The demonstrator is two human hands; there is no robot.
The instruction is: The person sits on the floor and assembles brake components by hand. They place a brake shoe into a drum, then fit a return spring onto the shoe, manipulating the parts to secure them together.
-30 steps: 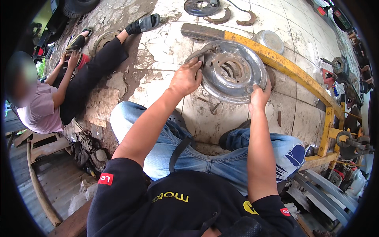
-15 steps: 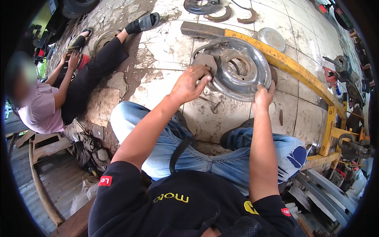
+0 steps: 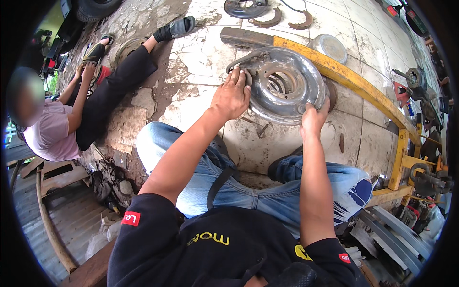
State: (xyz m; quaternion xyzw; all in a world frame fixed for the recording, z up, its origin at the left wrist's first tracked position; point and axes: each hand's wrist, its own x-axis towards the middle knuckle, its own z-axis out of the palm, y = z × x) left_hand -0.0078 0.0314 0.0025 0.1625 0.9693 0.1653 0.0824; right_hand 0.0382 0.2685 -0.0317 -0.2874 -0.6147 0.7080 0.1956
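Observation:
A round grey metal brake backing plate [image 3: 287, 103] is tilted up in front of me, with a large hole in its middle and a dark cable [image 3: 248, 56] at its upper left. My right hand [image 3: 314, 117] grips its lower right rim, thumb on the face. My left hand [image 3: 231, 95] lies at the plate's left edge, fingers pointing away and close together. Under those fingers a brownish sheet of sandpaper [image 3: 248, 78] shows only a sliver; the rest is hidden by the hand.
A yellow metal frame [image 3: 349, 76] runs behind the plate to the right. Beyond it stand a round clear container [image 3: 330, 48], brake shoes [image 3: 267, 18] and another backing plate [image 3: 245, 8]. A small T-shaped tool [image 3: 261, 130] lies on the tiles. A person [image 3: 52, 124] sits at left.
My left hand has turned flatter and shifted slightly left, now covering most of the sandpaper that stuck out before. The plate has moved a little left, still in my right hand.

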